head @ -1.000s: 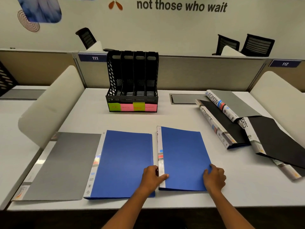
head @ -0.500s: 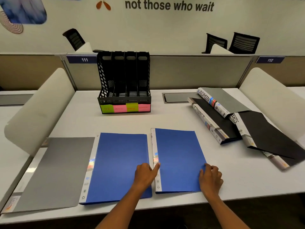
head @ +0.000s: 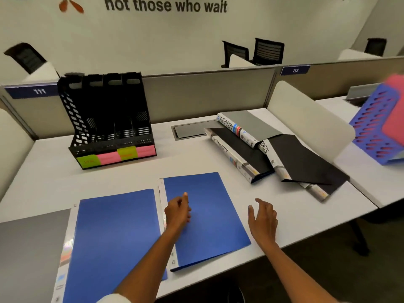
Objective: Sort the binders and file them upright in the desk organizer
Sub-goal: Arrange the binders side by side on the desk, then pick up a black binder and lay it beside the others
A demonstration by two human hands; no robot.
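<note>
Two blue binders lie flat near the front edge of the white desk (head: 192,162): the left blue binder (head: 113,239) and the right blue binder (head: 209,217). My left hand (head: 177,212) hovers over the right binder's spine side with fingers loosely curled, holding nothing. My right hand (head: 263,219) is above the desk just right of that binder, fingers spread. A black desk organizer (head: 107,119) with several slots and green and pink labels stands at the back left. A grey binder (head: 26,252) lies at the far left.
At the right lie overlapping binders: a grey one marked ADMIN (head: 247,125), a black one marked FINANCE (head: 240,154) and another black one (head: 306,162). A white divider (head: 306,114) bounds the desk's right side. A blue and pink organizer (head: 382,123) stands on the neighbouring desk.
Both hands have let go of the right blue binder's lower edge and lifted forward. The view has swung to the right, bringing the neighbouring desk into sight.
</note>
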